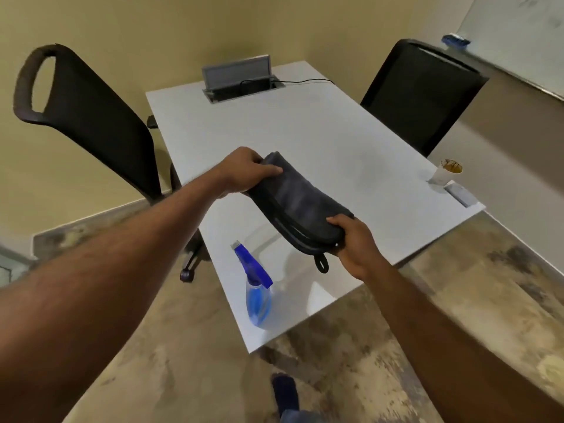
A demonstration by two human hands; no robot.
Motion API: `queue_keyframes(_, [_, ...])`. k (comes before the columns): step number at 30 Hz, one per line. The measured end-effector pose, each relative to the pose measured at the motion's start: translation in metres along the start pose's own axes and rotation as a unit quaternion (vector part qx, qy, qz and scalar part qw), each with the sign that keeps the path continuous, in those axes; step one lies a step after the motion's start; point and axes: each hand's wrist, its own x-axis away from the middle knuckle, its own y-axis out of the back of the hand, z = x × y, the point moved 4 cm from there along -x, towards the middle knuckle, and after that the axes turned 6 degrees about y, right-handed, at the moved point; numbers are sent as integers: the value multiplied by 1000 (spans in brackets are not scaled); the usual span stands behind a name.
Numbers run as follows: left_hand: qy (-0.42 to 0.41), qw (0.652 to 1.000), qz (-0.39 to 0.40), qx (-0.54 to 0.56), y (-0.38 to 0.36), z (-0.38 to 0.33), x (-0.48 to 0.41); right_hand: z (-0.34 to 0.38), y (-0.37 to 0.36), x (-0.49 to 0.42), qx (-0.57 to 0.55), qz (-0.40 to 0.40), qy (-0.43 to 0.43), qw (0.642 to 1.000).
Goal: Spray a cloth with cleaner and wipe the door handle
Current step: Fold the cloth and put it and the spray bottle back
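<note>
Left grip [247, 174] clasps the far end of a folded dark cloth [293, 203], right grip [357, 245] its near end, above the bench [305, 132]. The spray bottle [258, 288] sits near the bench's front edge, slightly closer to the right grip.

No text, label, brand, number or sign can be read here. The whiteboard [518, 35] at 2 o'clock bears only faint smears, too blurred to tell whether they are writing. The spray bottle [258, 296] at 6 o'clock shows no print that can be made out.
</note>
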Motion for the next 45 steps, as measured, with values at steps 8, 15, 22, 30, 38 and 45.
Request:
queue_keyframes(8, [-30,987,70,-144,-59,28,-75,-37,23,-55,275,-88,-3,957])
queue_keyframes(15, [-87,969,119,-200,-100,44,-107,-46,31,-67,453,-78,0,888])
queue_keyframes(22, [-118,954,84,-262,-113,75,-119,-55,25,-75,583,-55,78,806])
queue_keyframes(30, [-165,960,43,-220,-125,88,-118,-55,18,-82,674,-35,121,728])
queue_keyframes(38, [-258,883,60,-388,-151,94,-112,-58,-2,-99,727,21,202,656])
queue_keyframes(45, [-353,825,-5,-441,-157,102,-114,-58,-10,-117,764,41,213,607])
